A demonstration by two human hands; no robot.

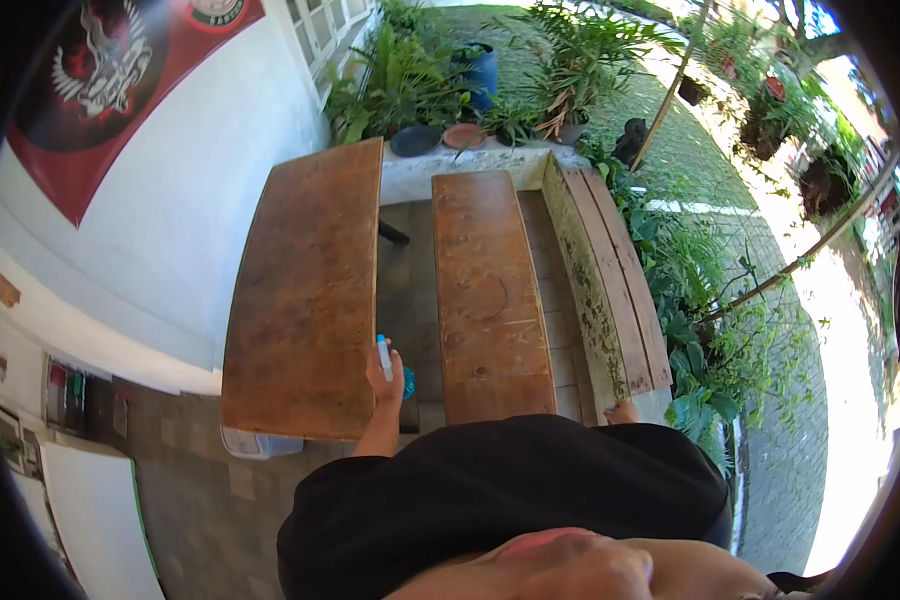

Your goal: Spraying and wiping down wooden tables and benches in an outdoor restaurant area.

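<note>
My left hand (390,381) is at the near right corner of a brown wooden table (304,292). It grips a slim, whitish translucent bottle (385,360) with a light blue cap, held upright. A bunched teal thing (409,382) shows at the right side of that hand; whether the hand holds it too is unclear. My right hand (622,412) is low beside the near end of the mossy low wall, mostly covered by my black sleeve. Its fingers look curled, and I cannot see whether anything is in them.
A wooden bench (487,292) runs alongside the table. Right of it stands a low wall topped with wooden slats (619,277). Potted plants, a dark dish (415,140) and a blue barrel (478,75) stand at the far end. A white plastic box (259,444) sits under the table's near edge.
</note>
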